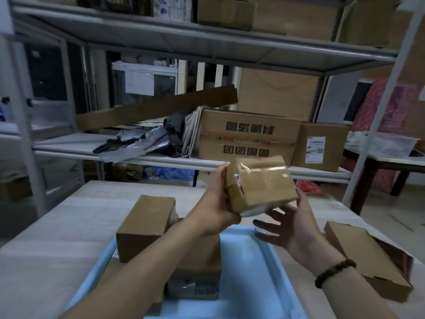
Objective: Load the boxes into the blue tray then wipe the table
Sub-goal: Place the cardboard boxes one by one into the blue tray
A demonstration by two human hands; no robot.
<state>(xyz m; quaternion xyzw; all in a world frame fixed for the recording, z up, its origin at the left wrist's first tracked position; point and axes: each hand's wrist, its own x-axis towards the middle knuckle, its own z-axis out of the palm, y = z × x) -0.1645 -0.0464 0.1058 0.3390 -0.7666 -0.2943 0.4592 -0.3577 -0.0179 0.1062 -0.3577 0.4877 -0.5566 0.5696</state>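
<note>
A taped cardboard box (262,184) is in the air above the table, tilted. My left hand (215,208) grips its left end. Just under its right corner is my right hand (292,229), fingers spread, touching or nearly touching the box. Below lies the light blue tray (259,268) at the table's near edge. Inside the tray an upright brown box (145,226) stands at the left, and another box (197,270) sits under my left forearm, partly hidden. A flat brown box (365,256) lies on the table to the right of the tray.
The pale wooden table (57,238) stretches ahead. Behind it a metal shelf rack (161,160) holds large cartons (248,137), grey bags and a long cardboard strip. A dark table (379,166) stands at the far right.
</note>
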